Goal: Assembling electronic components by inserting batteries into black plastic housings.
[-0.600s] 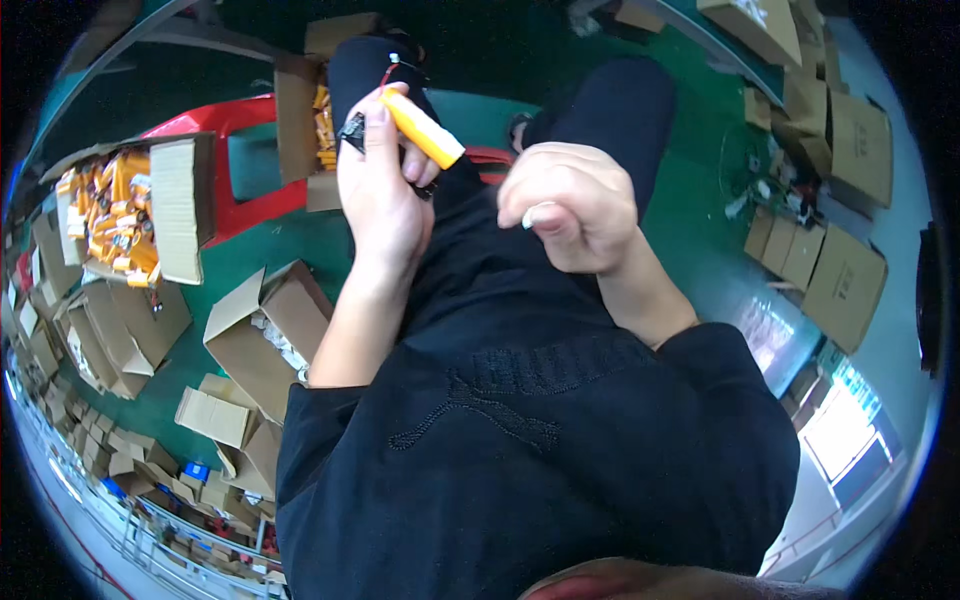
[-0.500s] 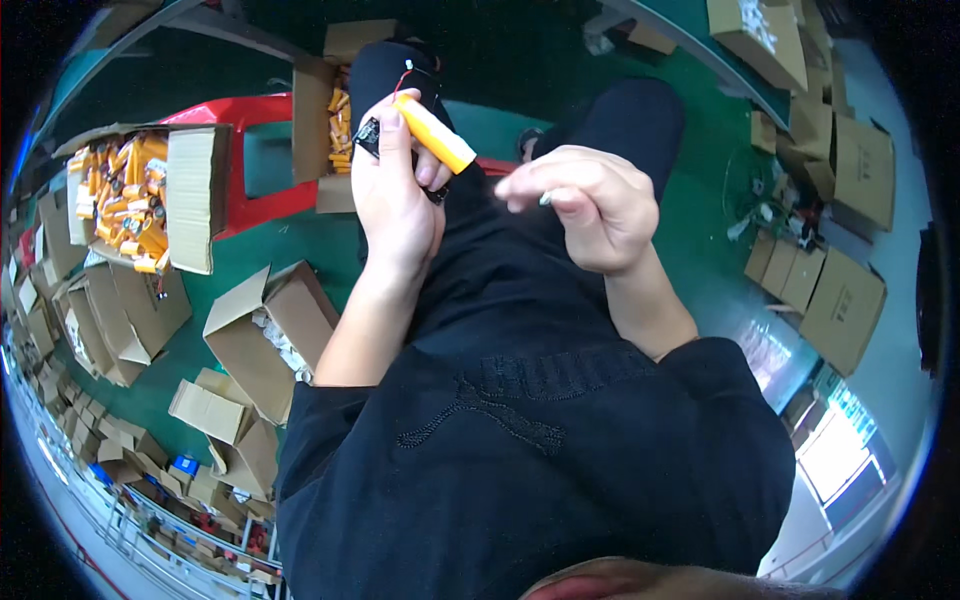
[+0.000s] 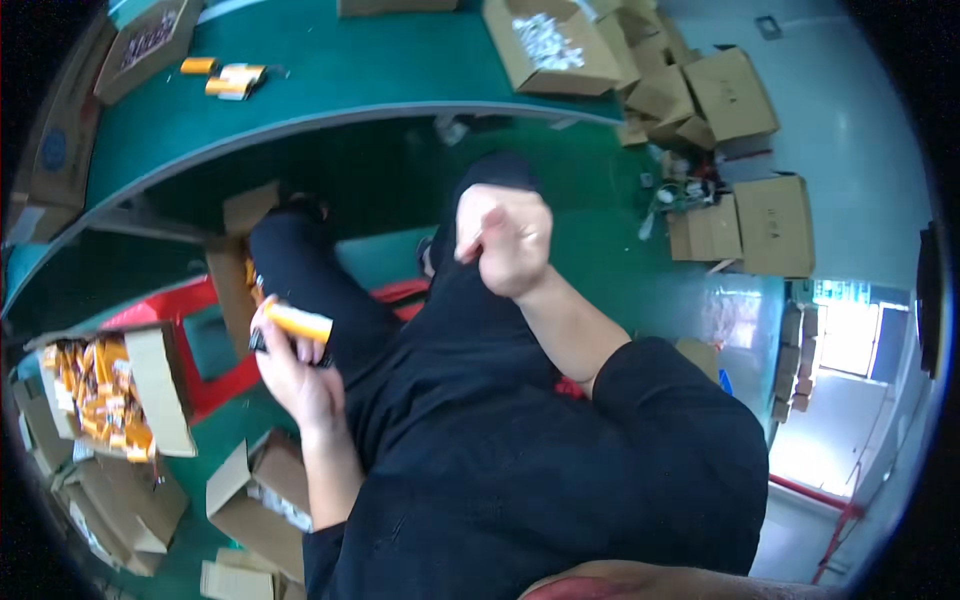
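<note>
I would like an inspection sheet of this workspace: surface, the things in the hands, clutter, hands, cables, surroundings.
Surface: green table carrying small orange pieces and open cartons; one carton holds pale small parts.
Things in hand: orange cylinder with a dark piece under it, over the person's lap.
Clutter: open box of orange parts at the left, a red frame beside it, empty cartons on the green floor.
Hands: left hand has its grip closed on the orange cylinder; right hand is raised in a loose fist, contents hidden.
Cables: nothing seen clearly.
Surroundings: bright doorway at the right.
</note>
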`<state>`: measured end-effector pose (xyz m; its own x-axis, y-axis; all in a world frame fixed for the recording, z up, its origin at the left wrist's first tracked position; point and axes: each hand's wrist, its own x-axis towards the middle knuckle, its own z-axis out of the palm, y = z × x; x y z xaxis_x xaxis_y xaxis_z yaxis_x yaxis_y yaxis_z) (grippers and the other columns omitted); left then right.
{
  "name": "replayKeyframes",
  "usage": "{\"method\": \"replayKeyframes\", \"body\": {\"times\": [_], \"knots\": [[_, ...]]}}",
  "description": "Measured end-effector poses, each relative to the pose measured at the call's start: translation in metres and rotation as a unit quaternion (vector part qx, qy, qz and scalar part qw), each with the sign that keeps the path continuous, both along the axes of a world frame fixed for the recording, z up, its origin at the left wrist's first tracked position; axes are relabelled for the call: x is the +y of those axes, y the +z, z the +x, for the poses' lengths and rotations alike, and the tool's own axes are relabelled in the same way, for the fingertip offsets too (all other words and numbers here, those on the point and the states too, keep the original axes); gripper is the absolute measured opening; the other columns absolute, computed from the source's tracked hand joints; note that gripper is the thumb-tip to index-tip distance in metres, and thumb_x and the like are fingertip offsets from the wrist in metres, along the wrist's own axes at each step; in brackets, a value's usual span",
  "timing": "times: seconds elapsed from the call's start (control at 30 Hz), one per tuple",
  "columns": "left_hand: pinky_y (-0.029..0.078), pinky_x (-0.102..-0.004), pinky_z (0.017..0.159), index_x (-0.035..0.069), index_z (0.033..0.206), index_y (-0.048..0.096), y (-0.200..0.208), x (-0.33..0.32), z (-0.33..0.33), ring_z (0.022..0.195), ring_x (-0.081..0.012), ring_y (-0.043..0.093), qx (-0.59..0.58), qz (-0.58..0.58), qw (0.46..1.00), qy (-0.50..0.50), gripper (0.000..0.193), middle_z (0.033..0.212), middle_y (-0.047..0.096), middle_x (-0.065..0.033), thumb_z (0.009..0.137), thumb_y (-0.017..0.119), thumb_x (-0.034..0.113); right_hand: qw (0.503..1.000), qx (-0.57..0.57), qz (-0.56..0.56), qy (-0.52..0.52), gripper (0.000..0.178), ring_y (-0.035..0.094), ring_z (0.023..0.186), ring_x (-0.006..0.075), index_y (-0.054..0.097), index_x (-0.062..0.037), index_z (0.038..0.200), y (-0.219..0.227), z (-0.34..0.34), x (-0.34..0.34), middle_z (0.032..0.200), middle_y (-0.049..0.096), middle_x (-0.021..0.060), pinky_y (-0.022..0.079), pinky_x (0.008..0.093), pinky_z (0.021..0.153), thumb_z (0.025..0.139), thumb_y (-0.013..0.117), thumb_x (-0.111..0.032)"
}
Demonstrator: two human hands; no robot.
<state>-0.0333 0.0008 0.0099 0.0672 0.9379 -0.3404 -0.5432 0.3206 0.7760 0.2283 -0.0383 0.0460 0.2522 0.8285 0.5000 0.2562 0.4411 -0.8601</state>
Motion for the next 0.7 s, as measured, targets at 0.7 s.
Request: {"method": "replayKeyframes", "body": {"times": [0.7], "knots": [[0.029, -0.0182, 0.047, 0.003, 0.127, 0.057, -0.008, 0.008, 0.009, 0.054, -0.0024, 0.033, -0.030, 0.004, 0.999, -0.022, 0.027, 0.074, 0.045, 0.0016, 0.112, 0.045, 0.021, 0.960, 0.228, -0.159, -0.010, 0.047, 0.072, 0.087, 0.0186, 0.070, 0.0045, 0.120, 0.043, 0.189, 0.052, 0.104, 0.075, 0.0166, 0.054, 0.0269, 0.071, 0.109, 0.047, -0.035]]}}
